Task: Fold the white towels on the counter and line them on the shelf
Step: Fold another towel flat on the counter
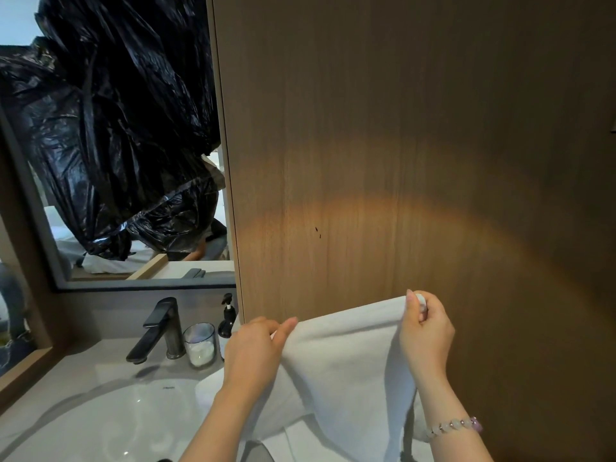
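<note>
A white towel [346, 368] hangs in the air in front of a wooden panel, stretched between both hands. My left hand [255, 348] pinches its upper left corner between thumb and fingers. My right hand [426, 328] grips the upper right corner a little higher, fingers curled round the cloth; a bead bracelet sits on that wrist. The towel's lower part drapes down onto more white cloth [300, 438] lying on the counter by the sink. No shelf is in view.
A tall wooden panel [416, 161] stands right behind the towel. To the left are a white sink [110, 418], a black tap [160, 328], a glass jar [199, 345] and a dark pump bottle [227, 321]. A mirror [110, 145] shows black plastic sheeting.
</note>
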{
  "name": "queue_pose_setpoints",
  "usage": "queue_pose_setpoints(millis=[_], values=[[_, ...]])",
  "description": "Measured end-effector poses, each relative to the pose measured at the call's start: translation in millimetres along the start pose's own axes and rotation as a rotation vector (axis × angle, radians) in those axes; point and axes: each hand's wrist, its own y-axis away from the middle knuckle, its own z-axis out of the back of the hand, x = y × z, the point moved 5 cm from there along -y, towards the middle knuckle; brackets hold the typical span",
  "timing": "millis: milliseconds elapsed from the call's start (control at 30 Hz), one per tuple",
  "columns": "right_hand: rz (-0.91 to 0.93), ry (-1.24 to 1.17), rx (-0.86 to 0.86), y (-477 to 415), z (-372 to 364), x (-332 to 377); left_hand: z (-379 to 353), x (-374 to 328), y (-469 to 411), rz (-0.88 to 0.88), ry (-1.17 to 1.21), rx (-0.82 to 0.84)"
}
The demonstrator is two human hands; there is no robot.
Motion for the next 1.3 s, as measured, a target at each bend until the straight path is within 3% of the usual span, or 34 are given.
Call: queue_pose_setpoints(millis=[200, 267, 400, 633, 800, 900, 1067, 1300], values=[[-0.061, 0.025, -0.069, -7.9, 6.3, -12.1, -16.7, 19.8, 2.4, -0.171, -0.088, 0.305], [-0.084, 0.040, -0.059, -7.2, 2.3, -18.4, -18.8, 29.5, 3.4, -0.191, -0.100, 0.328], [-0.109, 0.046, -0.041, -5.7, -5.0, -24.5, -6.2, 39.6, -4.2, -0.143, 0.002, 0.284], [-0.083, 0.008, -0.103, -23.1, 0.6, -1.1, 19.5, 28.5, -19.8, -0.120, -0.123, 0.070], [-0.080, 0.020, -0.126, -33.5, 4.3, 5.8, 27.7, 32.4, -30.2, -0.135, -0.070, 0.141], [-0.098, 0.003, -0.161, -37.1, 10.7, 4.8, 41.4, 28.0, -30.5, -0.218, -0.162, 0.191], [-0.110, -0.013, -0.189, -41.4, 16.8, 4.3, 61.1, 23.8, -32.0, -0.198, -0.227, 0.069], [-0.129, -0.013, -0.206, -43.7, 26.7, 0.0, 68.6, 37.6, -32.5, -0.162, -0.108, 0.082]])
